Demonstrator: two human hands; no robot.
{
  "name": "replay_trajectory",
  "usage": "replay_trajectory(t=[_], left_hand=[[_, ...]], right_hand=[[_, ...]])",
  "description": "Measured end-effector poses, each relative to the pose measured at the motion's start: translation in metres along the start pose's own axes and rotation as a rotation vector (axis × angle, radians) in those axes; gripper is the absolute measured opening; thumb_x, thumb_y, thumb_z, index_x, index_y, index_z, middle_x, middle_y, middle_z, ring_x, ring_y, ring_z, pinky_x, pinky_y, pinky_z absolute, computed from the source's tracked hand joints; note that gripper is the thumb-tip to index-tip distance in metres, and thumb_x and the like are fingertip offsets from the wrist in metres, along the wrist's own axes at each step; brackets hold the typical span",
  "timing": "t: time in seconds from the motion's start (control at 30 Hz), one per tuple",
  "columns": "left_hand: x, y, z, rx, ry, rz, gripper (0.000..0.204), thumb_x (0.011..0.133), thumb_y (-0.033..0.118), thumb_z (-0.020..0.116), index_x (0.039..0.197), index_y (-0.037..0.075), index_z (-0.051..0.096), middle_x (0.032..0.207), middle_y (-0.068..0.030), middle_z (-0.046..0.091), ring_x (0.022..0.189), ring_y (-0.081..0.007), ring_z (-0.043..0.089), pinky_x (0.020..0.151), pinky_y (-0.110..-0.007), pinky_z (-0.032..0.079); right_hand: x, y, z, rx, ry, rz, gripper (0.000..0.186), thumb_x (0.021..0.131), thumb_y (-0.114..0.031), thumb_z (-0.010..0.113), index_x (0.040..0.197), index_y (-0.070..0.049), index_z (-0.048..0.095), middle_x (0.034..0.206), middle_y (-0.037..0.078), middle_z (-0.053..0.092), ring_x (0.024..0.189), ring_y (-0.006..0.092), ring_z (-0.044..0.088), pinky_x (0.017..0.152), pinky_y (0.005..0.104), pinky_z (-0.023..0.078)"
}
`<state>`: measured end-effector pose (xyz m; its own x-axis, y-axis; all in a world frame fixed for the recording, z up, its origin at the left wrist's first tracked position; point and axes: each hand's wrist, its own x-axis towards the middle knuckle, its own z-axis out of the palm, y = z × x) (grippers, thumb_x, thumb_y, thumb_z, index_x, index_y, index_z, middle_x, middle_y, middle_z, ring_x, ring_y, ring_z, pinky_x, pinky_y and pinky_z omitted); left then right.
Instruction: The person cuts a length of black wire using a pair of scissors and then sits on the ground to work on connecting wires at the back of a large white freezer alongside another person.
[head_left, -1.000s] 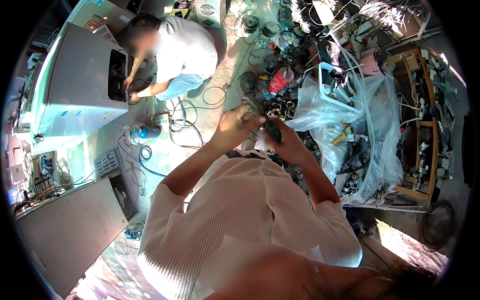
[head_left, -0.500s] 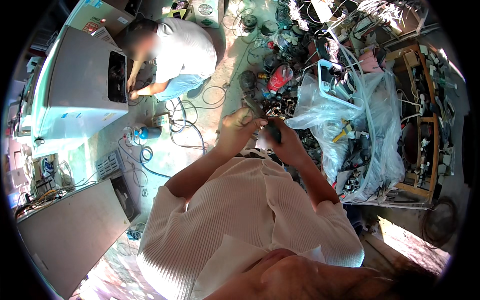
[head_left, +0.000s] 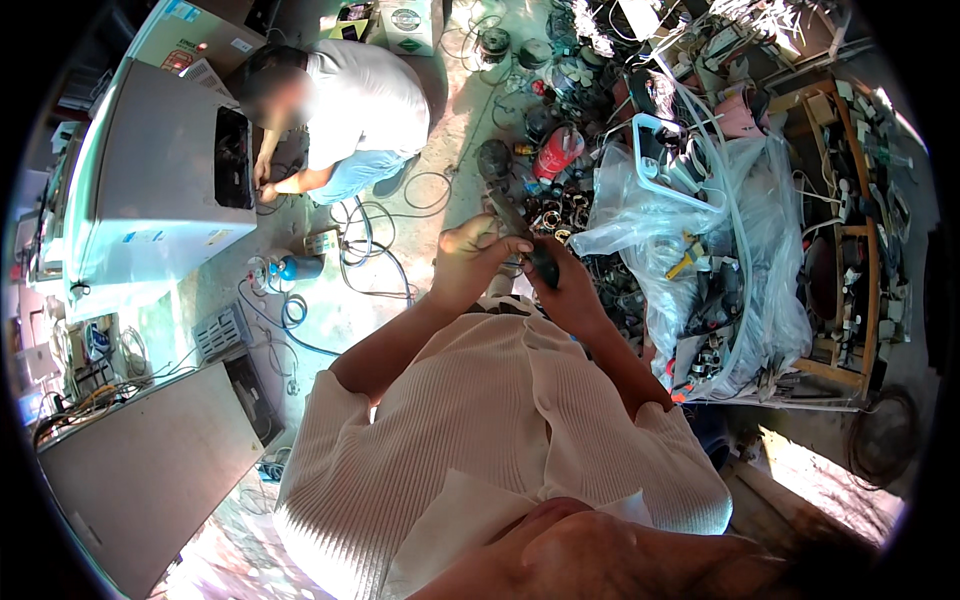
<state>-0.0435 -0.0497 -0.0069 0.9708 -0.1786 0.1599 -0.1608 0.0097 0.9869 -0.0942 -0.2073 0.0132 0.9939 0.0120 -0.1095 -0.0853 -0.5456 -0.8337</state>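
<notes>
In front of my waist, my right hand [head_left: 574, 292] is closed around the black handle of a knife [head_left: 510, 214]. Its flat grey blade points up and to the left. Beside it, my left hand [head_left: 464, 262] is closed, with thumb and fingertips pinched together close to where handle and blade meet. What those fingertips hold is too small to make out. Both hands nearly touch. Beyond them, a heap of metal parts [head_left: 560, 212] lies on the floor.
A co-worker [head_left: 365, 110] crouches at the far left, hands at the opening of a large grey appliance [head_left: 165, 150]. Hoses [head_left: 365, 240] and a blue cylinder [head_left: 298, 267] lie nearby. Clear plastic sheeting [head_left: 770, 250], a white-rimmed basket [head_left: 642, 170] and a wooden frame [head_left: 868, 300] stand to the right.
The knife has turned slightly in my right hand, and its handle and blade now show more plainly. Both hands stay close together in almost the same place.
</notes>
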Motion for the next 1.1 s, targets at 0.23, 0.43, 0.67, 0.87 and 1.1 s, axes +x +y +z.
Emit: replay_trajectory(t=[0.23,0.43,0.67,0.87,1.1], left_hand=[[0.006,0.011,0.016,-0.154,0.118,-0.091,0.043,0.075,0.002,0.074,0.061,0.007,0.034,0.056,0.0076,0.031,0.054,-0.0019,0.031,0.046,-0.02,0.032],[0.022,0.017,-0.001,-0.448,-0.073,-0.278,0.028,0.082,0.015,0.07,0.076,0.007,0.043,0.066,0.008,0.04,0.059,-0.0015,0.036,0.049,-0.018,0.032],[0.017,0.02,-0.014,-0.421,-0.158,-0.417,0.035,0.097,0.039,0.042,0.076,0.012,0.037,0.072,0.0038,0.034,0.065,-0.0068,0.031,0.06,-0.022,0.028],[0.013,-0.005,-0.015,-0.622,-0.255,-0.386,0.031,0.099,0.035,0.036,0.09,0.008,0.048,0.084,-0.0002,0.041,0.076,-0.0099,0.037,0.071,-0.024,0.033],[0.008,0.009,0.001,-0.504,-0.051,-0.24,0.019,0.095,0.012,0.048,0.114,0.007,0.05,0.102,-0.004,0.049,0.083,-0.0103,0.054,0.075,-0.024,0.047]], right_hand=[[-0.003,0.007,0.028,0.598,-0.062,0.305,0.023,0.089,-0.022,0.057,0.1,-0.003,0.052,0.067,0.005,0.055,0.055,0.0156,0.054,0.05,0.029,0.041],[0.019,0.013,-0.006,0.687,-0.113,0.226,0.018,0.092,-0.021,0.055,0.097,-0.003,0.055,0.064,-0.001,0.05,0.053,0.0065,0.04,0.049,0.0214,0.03],[0.028,0.021,-0.009,0.586,0.075,0.051,0.025,0.089,-0.017,0.061,0.109,-0.003,0.06,0.083,-0.001,0.061,0.07,0.0045,0.05,0.062,0.0207,0.039],[0.028,-0.001,-0.004,0.715,0.11,0.145,0.027,0.078,-0.006,0.071,0.104,-0.004,0.062,0.09,0.001,0.064,0.081,0.0091,0.059,0.075,0.0256,0.048],[0.032,-0.002,-0.007,0.687,0.189,0.112,0.023,0.078,-0.005,0.071,0.1,-0.003,0.063,0.087,0.001,0.064,0.078,0.0077,0.058,0.072,0.0232,0.047]])
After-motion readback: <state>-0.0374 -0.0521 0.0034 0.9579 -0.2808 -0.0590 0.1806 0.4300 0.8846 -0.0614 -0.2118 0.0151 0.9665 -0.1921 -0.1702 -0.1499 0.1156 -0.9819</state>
